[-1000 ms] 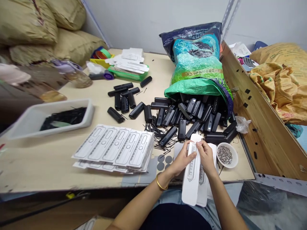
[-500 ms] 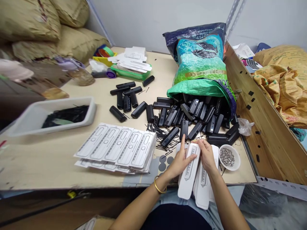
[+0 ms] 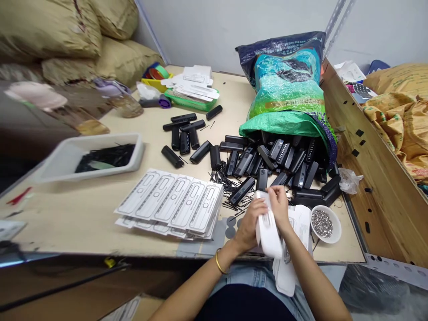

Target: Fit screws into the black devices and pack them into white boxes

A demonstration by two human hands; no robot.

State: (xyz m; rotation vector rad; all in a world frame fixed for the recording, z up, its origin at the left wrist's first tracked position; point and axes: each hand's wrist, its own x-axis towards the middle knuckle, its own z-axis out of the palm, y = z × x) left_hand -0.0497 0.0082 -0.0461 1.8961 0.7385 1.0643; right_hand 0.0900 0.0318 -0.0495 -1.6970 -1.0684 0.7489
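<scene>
White carton, narrow and slightly blurred, is held over the near edge of the surface, in front of the person's lap, its far end tilted a little to the left. The left hand's grip is wrapped round its left side, fingers curled over the top. The right hand's grip is pressed at the far end, fingertips bent together against it. Under the right forearm, flat white cartons jut past the surface's edge. Just right of these stands a white bowl of small metal pieces. Beyond the hands, black plastic cases spill from the mouth of a green and blue sack, with thin black rods scattered beside them. Left of the hands lies a stack of printed white cards, overlapping in a row. Farther left, a white tray holds black strips. Toward the back, more white cartons are heaped on a green tray.
</scene>
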